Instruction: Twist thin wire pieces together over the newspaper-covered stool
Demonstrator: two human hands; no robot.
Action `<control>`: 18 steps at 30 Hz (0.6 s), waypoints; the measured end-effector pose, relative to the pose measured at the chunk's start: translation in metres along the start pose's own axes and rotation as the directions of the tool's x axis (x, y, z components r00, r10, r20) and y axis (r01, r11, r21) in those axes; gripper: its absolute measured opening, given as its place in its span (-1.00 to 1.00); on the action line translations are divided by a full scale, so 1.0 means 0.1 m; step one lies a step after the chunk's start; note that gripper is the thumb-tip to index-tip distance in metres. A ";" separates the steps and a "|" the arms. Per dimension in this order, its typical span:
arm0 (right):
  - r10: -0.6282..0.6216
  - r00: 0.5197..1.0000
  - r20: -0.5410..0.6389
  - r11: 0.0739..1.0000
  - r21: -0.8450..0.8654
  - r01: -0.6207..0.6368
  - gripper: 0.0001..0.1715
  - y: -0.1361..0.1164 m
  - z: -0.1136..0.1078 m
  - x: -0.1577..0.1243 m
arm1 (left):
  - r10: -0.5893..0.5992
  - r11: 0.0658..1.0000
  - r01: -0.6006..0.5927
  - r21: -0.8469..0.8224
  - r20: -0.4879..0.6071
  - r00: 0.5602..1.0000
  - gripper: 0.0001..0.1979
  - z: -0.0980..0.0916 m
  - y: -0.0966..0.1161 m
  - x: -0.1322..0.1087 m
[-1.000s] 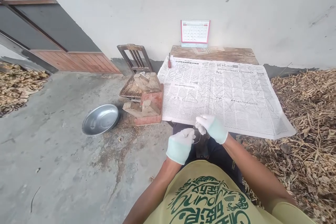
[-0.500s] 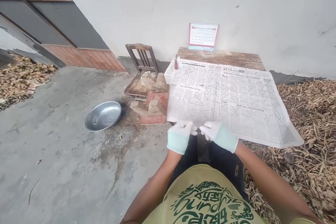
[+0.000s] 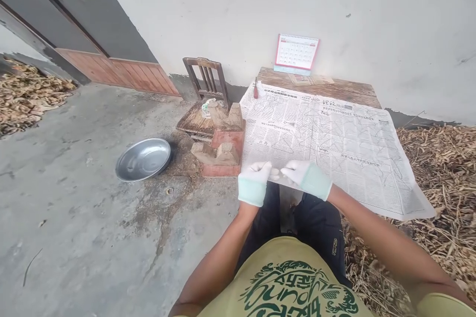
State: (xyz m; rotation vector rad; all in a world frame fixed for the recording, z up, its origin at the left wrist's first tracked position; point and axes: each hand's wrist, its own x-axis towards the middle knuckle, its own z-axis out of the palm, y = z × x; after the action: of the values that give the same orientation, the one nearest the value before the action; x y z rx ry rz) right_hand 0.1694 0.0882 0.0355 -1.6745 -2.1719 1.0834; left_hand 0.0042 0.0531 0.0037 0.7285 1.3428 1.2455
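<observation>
Both my hands wear white knitted gloves with pale green cuffs. They face each other over the near edge of the newspaper sheets [image 3: 334,151], a short gap apart. My left hand [image 3: 256,174] is closed in a pinch, and my right hand [image 3: 300,172] pinches from the other side. Between the fingertips is a thin wire, barely visible against the paper. Several thin bent wire pieces [image 3: 280,144] lie spread over the print. At the newspaper's far left corner rests a red-handled screwdriver or awl [image 3: 256,91].
A desk calendar [image 3: 296,53] stands at the back of the wooden table [image 3: 345,90]. Left of it are a wooden chair [image 3: 206,79], reddish blocks with concrete-like notched tops [image 3: 219,154] and a metal basin [image 3: 144,160] on the concrete floor. Dry leaves [image 3: 446,168] cover the right.
My hands have risen slightly from below the newspaper's front edge to over it, still pinching the wire. The whole view has shifted a little.
</observation>
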 end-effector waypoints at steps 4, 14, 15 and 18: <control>0.058 0.998 -0.016 0.998 -0.012 -0.059 -0.69 -0.11 -0.05 0.09 | 0.058 0.997 -0.056 -0.052 0.025 0.998 -0.60 -0.01 0.01 0.08; 0.040 0.995 -0.089 0.999 -0.005 -0.041 -0.63 -0.08 -0.22 0.36 | 0.130 0.990 -0.128 0.062 -0.024 0.991 -0.58 -0.20 -0.03 0.07; 0.038 0.995 -0.097 0.999 -0.014 -0.039 -0.62 -0.06 -0.25 0.46 | 0.130 0.986 -0.124 0.113 -0.046 0.990 -0.59 -0.22 -0.06 0.02; 0.011 0.993 -0.116 0.997 -0.075 -0.020 -0.58 -0.03 -0.35 0.89 | 0.087 0.964 -0.075 0.254 -0.038 0.995 -0.64 -0.26 -0.23 -0.19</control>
State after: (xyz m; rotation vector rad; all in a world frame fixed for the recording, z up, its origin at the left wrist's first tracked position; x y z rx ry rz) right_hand 0.1560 0.1830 0.0388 -1.7426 -2.1555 0.8946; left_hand -0.0116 0.0229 -0.0163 0.9445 1.5436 1.1743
